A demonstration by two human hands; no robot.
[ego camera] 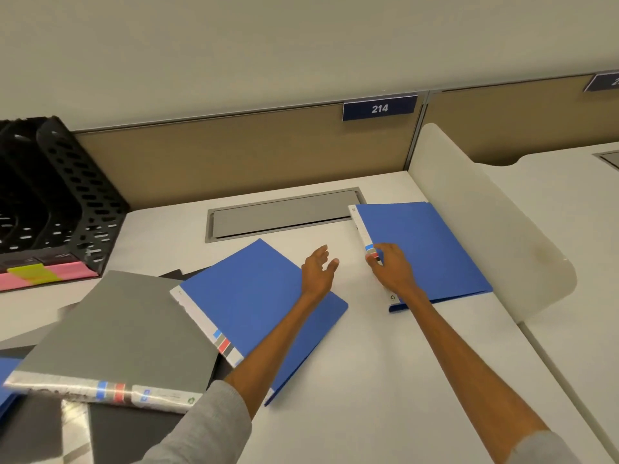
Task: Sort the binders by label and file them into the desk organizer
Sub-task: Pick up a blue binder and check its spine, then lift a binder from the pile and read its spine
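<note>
a: hands?
b: right hand grips the blue binder by its spine, which runs away from the person; left hand hovers spread and empty just beside.
a: organizer?
b: desk organizer stands well left, at the back of the bench, nearer the left hand.

- An office: a white desk with a grey cable hatch set in its top.
- Behind the hatch stands a tan partition. A blue plate reading "214" sits on its top edge, up and right of the hatch.
- Left of the hatch is a black perforated organizer with upright slots.
- Nearer than the hatch lie a grey binder and a blue binder with labelled spines; a second blue binder lies right of the hatch.
- Further right of the hatch is a frosted divider, then a second desk.
</note>
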